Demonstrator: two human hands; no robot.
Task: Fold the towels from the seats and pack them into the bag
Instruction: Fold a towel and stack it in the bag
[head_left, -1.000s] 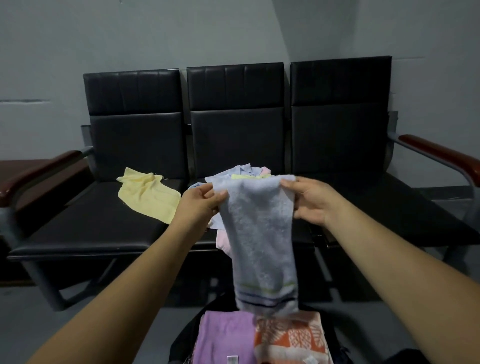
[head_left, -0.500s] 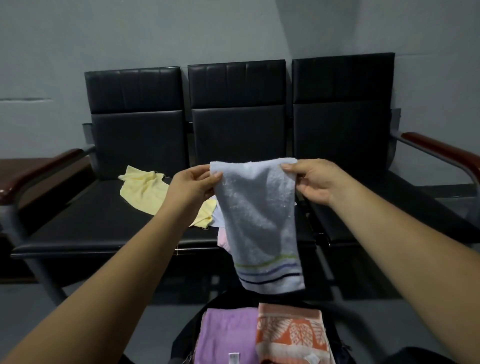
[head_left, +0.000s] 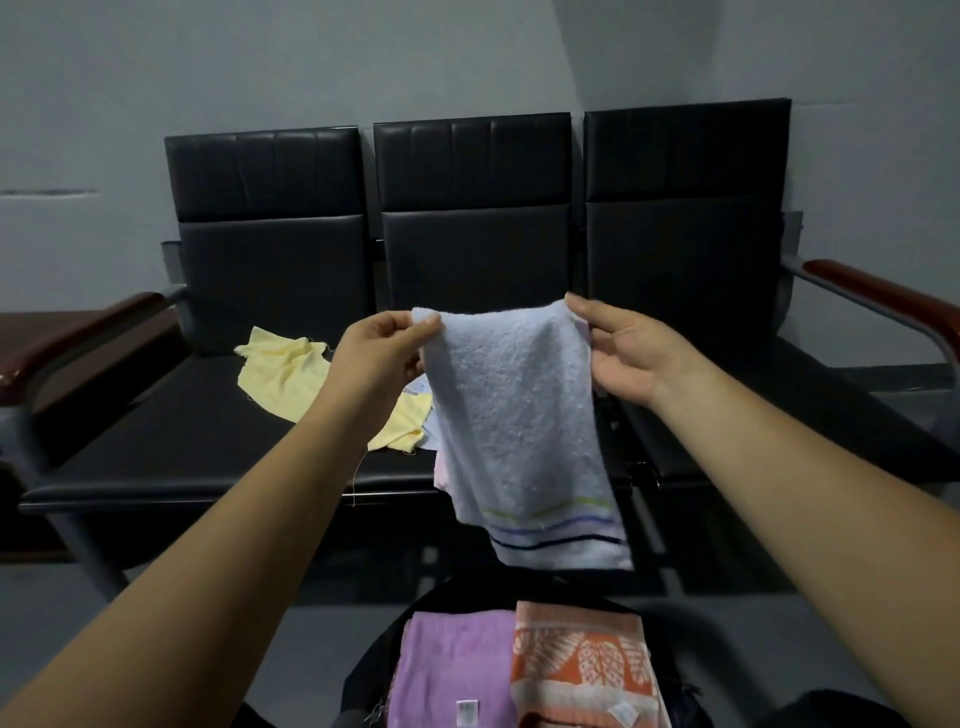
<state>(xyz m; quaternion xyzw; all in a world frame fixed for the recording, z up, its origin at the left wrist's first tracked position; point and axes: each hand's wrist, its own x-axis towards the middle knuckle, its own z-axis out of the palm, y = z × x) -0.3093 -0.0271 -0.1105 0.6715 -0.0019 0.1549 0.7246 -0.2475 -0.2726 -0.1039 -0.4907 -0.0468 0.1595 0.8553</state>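
A pale blue towel with green, blue and dark stripes near its lower edge hangs in the air in front of the seats. My left hand pinches its top left corner and my right hand pinches its top right corner. Below it, a black bag on the floor holds a folded purple towel and a folded orange patterned towel side by side. A yellow cloth lies on the left seat, and more pale cloths are mostly hidden behind the hanging towel.
A row of black seats stands against a grey wall, with brown armrests at the left and the right. The right seat bears nothing. Grey floor lies around the bag.
Both hands have lifted the blue towel higher, so its striped lower edge now hangs above the bag instead of touching the folded towels. The towel is also spread a little wider.
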